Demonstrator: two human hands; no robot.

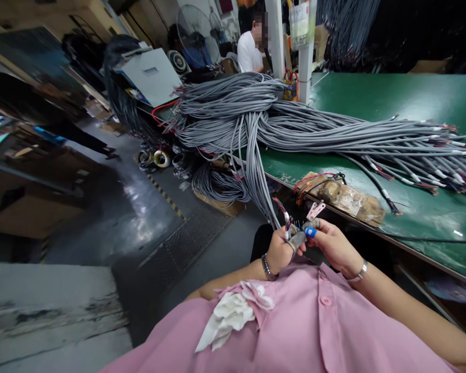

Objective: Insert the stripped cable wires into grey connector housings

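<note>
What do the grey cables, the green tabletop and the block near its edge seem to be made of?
Cables: probably soft plastic sheath, semi-matte; they bend smoothly, with coloured wires at the ends.
Tabletop: smooth, glossy sheet, perhaps laminate or rubber; it reflects light.
Block: likely wood, rough brown, partly under shiny, wrinkled tape or film.

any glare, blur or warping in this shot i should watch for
Head view: bright glare on the grey floor, softer sheen on the green table; head view: wide-angle stretch tilts the dark-clothed person, who looks smeared; head view: upper right too dark for detail, grey cables fairly crisp.
</note>
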